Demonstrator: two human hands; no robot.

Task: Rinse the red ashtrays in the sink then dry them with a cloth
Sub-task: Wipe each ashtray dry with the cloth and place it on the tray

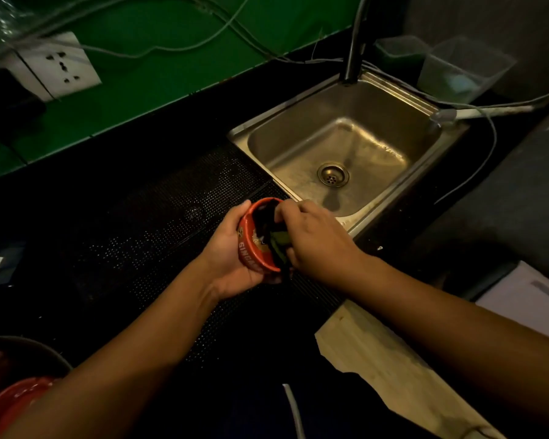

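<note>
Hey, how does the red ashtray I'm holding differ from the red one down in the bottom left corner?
The held ashtray is gripped by the left hand and tipped on its side above the perforated mat; the corner ashtray lies untouched, partly hidden by the forearm. The held ashtray has a dark cloth pushed into it by the right hand; the corner ashtray has none. Both are glossy red.

I view the ashtray (253,251) over the mat (159,223), left hand (230,258) at its left, right hand (314,239) at its right, cloth (279,242) inside; sink (371,147) behind-right, tap (355,49) at its far rim.
</note>
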